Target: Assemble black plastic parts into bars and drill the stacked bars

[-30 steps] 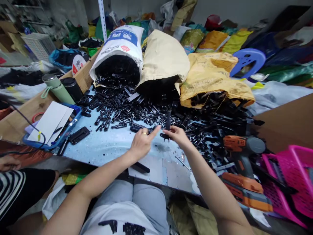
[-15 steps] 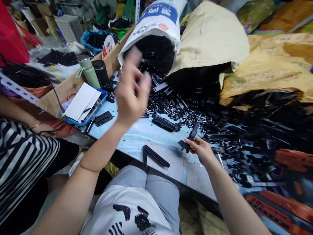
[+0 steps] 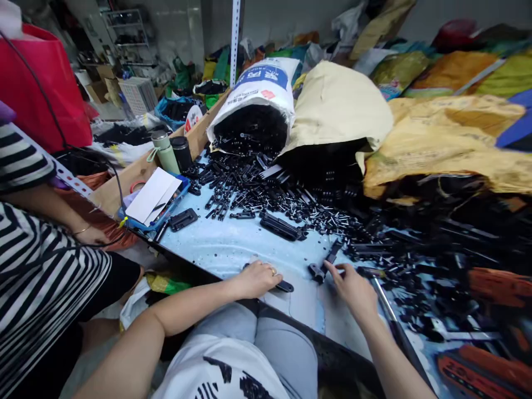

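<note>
My left hand (image 3: pixel 257 279) is closed over a black hinged two-arm part (image 3: pixel 285 286) at the table's near edge. The fingers and palm cover most of it; one rounded end sticks out to the right. My right hand (image 3: pixel 353 288) is beside a black bracket-like piece (image 3: pixel 324 267), which seems to lie on the table. The thumb and forefinger are apart, one fingertip touching the piece's right side. Behind both hands lies a long black assembly (image 3: pixel 282 226), at the front of a heap of small black parts (image 3: pixel 249 185).
A metal-shafted tool (image 3: pixel 384 299) lies right of my right hand, near orange-and-black power tools (image 3: pixel 482 368). Sacks (image 3: pixel 336 105) open onto the heap. At left are a blue tray (image 3: pixel 183 185), a green flask (image 3: pixel 167 156), and a person in stripes (image 3: pixel 54 288).
My left hand has come down from mid-air onto the black hinged part. My right fingers have loosened from their pinch on the bracket-like piece. The view has tilted up.
</note>
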A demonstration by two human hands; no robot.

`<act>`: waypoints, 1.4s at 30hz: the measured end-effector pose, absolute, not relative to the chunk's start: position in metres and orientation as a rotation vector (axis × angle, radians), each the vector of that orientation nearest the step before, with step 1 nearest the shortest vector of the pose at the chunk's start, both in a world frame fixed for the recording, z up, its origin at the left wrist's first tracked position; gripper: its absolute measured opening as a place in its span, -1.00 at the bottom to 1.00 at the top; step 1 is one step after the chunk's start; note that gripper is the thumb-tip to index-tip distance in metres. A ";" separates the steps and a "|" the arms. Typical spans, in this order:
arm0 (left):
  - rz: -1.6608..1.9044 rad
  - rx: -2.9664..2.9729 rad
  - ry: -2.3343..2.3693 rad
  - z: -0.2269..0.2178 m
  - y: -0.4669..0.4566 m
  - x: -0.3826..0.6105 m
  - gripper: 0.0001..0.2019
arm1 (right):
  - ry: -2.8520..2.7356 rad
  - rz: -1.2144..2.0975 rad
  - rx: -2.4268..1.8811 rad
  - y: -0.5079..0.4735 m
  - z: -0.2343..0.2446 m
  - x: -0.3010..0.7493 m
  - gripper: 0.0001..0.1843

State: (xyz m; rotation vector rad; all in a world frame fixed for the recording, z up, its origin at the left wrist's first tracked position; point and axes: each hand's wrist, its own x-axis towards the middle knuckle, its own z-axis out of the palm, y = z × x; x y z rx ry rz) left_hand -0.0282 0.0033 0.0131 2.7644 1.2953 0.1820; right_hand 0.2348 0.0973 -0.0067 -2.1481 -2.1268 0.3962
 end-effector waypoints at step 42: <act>0.419 2.394 1.365 0.007 0.005 -0.023 -0.49 | -2.888 -0.274 -1.042 0.007 0.030 0.194 -0.69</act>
